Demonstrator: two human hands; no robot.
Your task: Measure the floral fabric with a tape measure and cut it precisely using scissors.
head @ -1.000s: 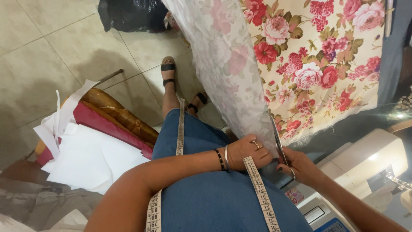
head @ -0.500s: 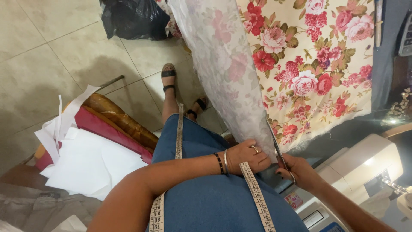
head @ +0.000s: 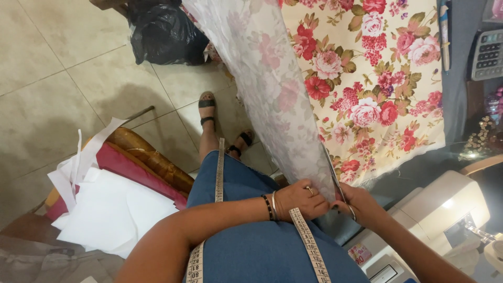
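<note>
— What have your fingers got hold of?

— My left hand (head: 301,199) is pinched shut on the near edge of the floral fabric (head: 361,89), right where the pale underside folds over. My right hand (head: 361,205) is closed around the scissors (head: 335,181), blades laid along that same fold.

— Anything different from a second ago?

— Barely. Both hands sit at the same spot on the cloth, the blades at the same edge. My head has drifted a little, so more of the counter's far side shows now, with a calculator (head: 488,52) on it. I'd judge the cut is paused or only creeping.

— Where does the fabric lie?

— Spread across the counter (head: 456,94), printed side up, its left side hanging over the edge towards the floor (head: 57,94).

— And around you?

— A tape measure (head: 309,246) hangs from my neck over my blue dress. A white sewing machine (head: 445,209) sits to my right. To my left, white paper pieces (head: 112,215) are piled on a red chair (head: 141,170), and a black bag (head: 165,31) lies on the tiles further off.
</note>
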